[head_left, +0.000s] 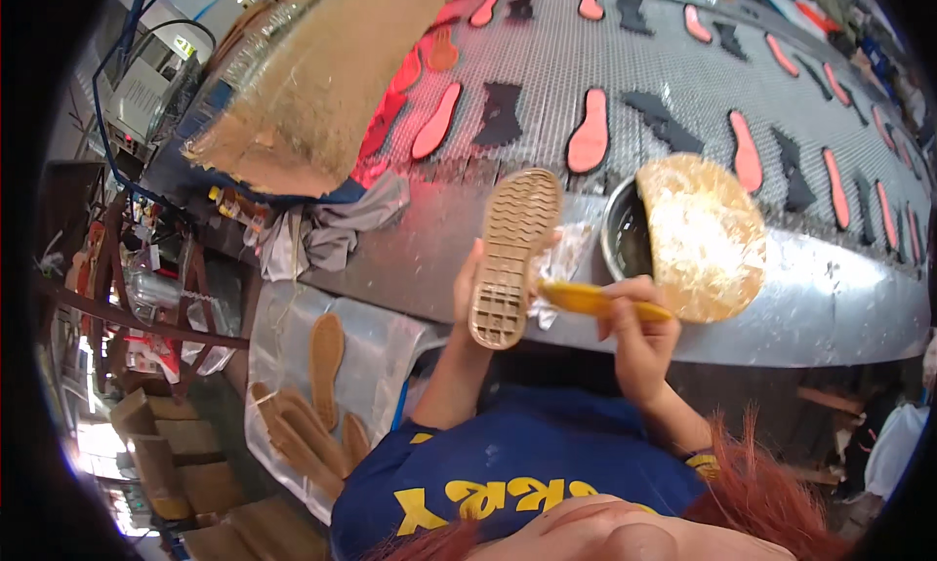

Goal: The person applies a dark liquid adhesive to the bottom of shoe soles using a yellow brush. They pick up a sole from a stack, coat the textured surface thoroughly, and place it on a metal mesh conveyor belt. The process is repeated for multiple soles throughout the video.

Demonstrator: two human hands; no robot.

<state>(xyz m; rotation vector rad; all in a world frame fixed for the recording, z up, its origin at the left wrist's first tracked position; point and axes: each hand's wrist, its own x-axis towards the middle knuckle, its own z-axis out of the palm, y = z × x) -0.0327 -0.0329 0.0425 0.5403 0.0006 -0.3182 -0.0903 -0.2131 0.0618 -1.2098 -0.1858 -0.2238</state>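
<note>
My left hand (467, 286) holds a tan shoe sole (522, 220) upright in front of me. Its wavy and gridded tread faces up, and most of the fingers are behind it. A yellow brush (586, 299) is pinched in my right hand (639, 332). The brush's head end meets the sole's lower right edge; its bristles cannot be made out. Just beyond my right hand stands a round metal pot (617, 231) with dark contents, partly covered by a tan, stained half-round board (703, 239).
A mesh conveyor (547, 63) carrying pink insoles (589, 137) and black shoe pieces (500, 112) runs behind the metal ledge (820, 298). Several tan soles (327, 366) lie on plastic sheeting at left. A large brown cover (322, 93) and grey cloth (361, 224) sit at the far left.
</note>
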